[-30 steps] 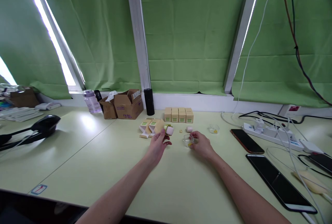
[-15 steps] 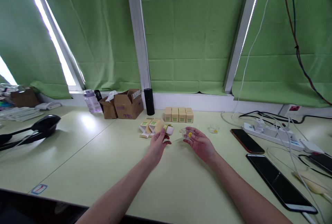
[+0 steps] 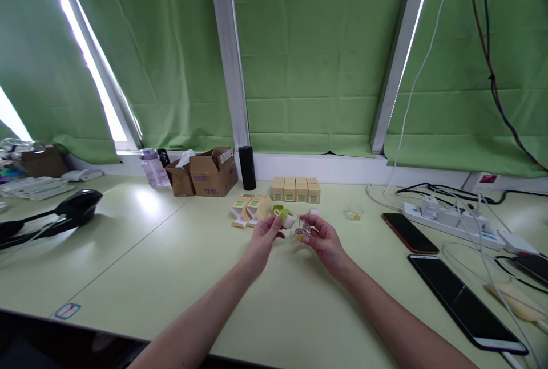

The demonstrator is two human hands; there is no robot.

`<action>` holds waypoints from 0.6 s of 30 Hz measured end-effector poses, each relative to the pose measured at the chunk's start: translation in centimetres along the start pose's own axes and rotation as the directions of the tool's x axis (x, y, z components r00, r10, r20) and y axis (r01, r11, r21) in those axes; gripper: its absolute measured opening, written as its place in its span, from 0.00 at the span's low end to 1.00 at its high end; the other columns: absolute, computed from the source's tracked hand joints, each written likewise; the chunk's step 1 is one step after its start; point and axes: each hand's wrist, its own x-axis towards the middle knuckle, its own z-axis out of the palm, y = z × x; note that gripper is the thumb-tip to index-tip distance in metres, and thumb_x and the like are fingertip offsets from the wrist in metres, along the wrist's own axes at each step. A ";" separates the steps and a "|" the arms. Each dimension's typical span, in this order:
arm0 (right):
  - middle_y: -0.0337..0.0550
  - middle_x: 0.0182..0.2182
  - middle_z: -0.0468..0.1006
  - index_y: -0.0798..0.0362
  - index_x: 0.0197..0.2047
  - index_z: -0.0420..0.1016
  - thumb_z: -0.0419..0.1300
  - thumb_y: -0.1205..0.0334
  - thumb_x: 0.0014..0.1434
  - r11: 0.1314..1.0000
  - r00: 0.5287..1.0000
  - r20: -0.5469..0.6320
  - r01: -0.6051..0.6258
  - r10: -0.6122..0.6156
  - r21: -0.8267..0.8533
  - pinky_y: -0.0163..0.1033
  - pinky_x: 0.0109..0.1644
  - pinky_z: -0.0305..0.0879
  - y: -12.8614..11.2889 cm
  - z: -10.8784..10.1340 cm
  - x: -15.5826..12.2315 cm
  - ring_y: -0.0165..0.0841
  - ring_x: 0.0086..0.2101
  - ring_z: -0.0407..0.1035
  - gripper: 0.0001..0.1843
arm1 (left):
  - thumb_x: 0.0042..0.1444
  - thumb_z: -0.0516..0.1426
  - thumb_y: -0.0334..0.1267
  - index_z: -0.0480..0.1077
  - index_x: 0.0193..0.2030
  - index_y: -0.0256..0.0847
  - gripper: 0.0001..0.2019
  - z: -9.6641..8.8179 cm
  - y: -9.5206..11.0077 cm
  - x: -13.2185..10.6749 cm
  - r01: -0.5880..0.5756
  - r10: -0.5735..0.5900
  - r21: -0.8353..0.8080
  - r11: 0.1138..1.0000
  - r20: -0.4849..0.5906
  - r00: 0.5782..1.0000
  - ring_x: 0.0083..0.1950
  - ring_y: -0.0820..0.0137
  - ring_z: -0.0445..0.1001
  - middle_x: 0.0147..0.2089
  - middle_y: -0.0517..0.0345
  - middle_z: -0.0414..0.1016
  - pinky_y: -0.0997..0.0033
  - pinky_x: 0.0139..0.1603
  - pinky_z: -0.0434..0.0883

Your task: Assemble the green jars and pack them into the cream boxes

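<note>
My left hand [image 3: 264, 240] pinches a small green-and-pale-pink item [image 3: 287, 221], too small to name for sure; part of it is hidden by the thumb. Close by on the right, my right hand [image 3: 323, 238] grips a clear plastic case [image 3: 303, 231] with a yellow spot on it. The two held things nearly meet, and I cannot tell whether they touch. A small white piece [image 3: 314, 211] shows just beyond the right fingers. Farther right lies a similar clear plastic piece [image 3: 353, 213] with a yellow mark. Opened small cartons [image 3: 252, 209] lie behind my left hand.
Several small closed cartons [image 3: 295, 190] stand in a row at the back. A brown cardboard box [image 3: 213, 174], a black cylinder [image 3: 247, 168] and a purple bottle [image 3: 154, 168] are at back left. Phones [image 3: 464, 300], cables and a power strip [image 3: 449, 221] occupy the right side.
My hands have come closer together. The clear case has tilted and moved slightly left and down, and the green-and-pink item has turned and shifted right, showing more green.
</note>
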 end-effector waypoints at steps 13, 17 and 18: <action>0.44 0.44 0.84 0.49 0.44 0.81 0.83 0.57 0.36 0.998 1.000 0.012 -0.021 0.020 0.054 0.45 0.52 0.72 -0.1 0.4 -0.2 0.41 0.44 0.77 0.30 | 0.55 0.69 0.58 0.80 0.52 0.39 0.26 0.2 0.3 -0.3 -0.075 0.063 0.138 0.988 0.086 0.994 0.44 0.65 0.77 0.49 0.49 0.83 0.70 0.43 0.73; 0.43 0.44 0.84 0.49 0.44 0.81 0.83 0.57 0.36 0.998 1.000 0.015 -0.018 0.017 0.065 0.46 0.52 0.73 -0.2 0.3 -0.2 0.42 0.44 0.78 0.30 | 0.54 0.69 0.59 0.81 0.51 0.40 0.27 0.3 0.5 -0.5 -0.070 0.057 0.150 0.986 0.089 0.994 0.47 0.62 0.79 0.50 0.49 0.83 0.67 0.48 0.75; 0.43 0.44 0.84 0.49 0.44 0.81 0.83 0.57 0.37 0.998 1.000 0.021 -0.018 0.017 0.064 0.46 0.52 0.73 -0.1 0.2 -0.1 0.42 0.45 0.78 0.30 | 0.53 0.69 0.60 0.81 0.51 0.40 0.27 0.4 0.5 -0.5 -0.068 0.055 0.158 0.985 0.088 0.995 0.47 0.62 0.79 0.49 0.48 0.83 0.66 0.48 0.76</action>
